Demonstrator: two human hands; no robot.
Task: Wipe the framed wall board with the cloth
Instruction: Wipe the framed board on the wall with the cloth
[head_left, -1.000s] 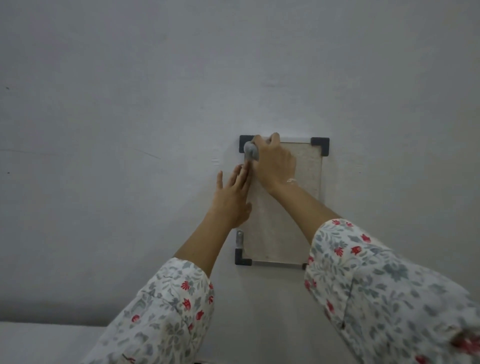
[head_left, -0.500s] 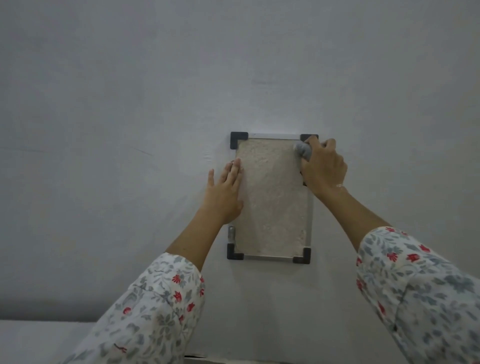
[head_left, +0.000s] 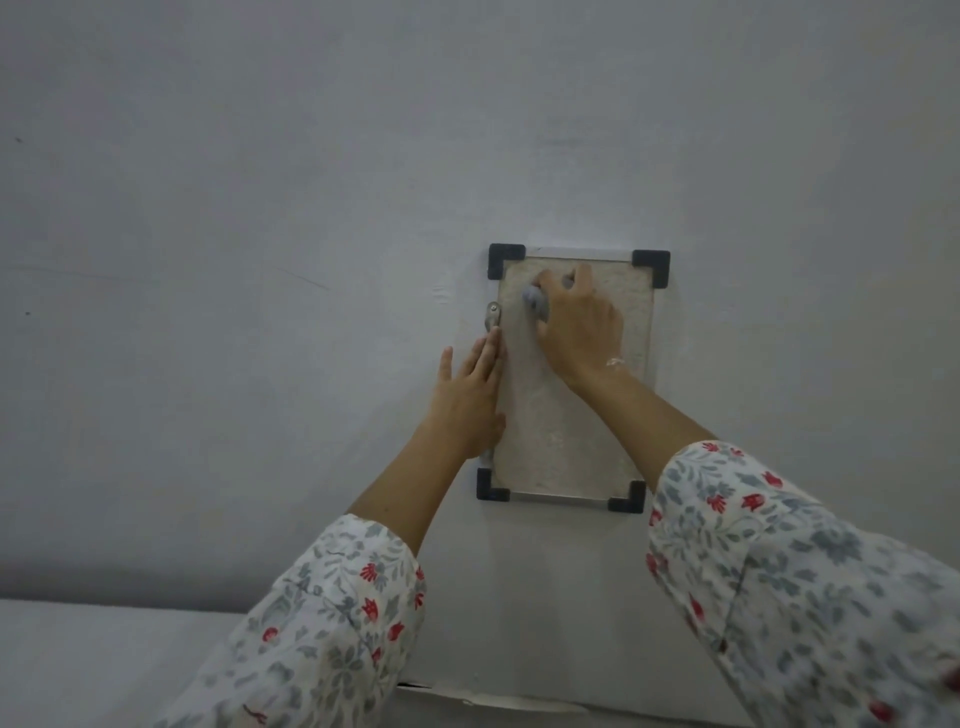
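A small framed board (head_left: 561, 447) with a beige cork-like face, a silver frame and black corner caps hangs on the wall. My right hand (head_left: 576, 327) presses a bunched grey cloth (head_left: 536, 302) against the board's upper left area. My left hand (head_left: 467, 400) lies flat, fingers apart, on the board's left frame edge and the wall beside it, just below a small metal bracket (head_left: 492, 317). Most of the cloth is hidden under my right hand.
The plain grey-white wall (head_left: 260, 260) fills the view around the board. A light ledge or surface (head_left: 78, 665) runs along the bottom left. Both floral sleeves (head_left: 779, 597) cover the lower part of the view.
My right hand slid the cloth from the board's top left corner to the top right corner, then back left to the upper left area. My left hand stayed on the left edge.
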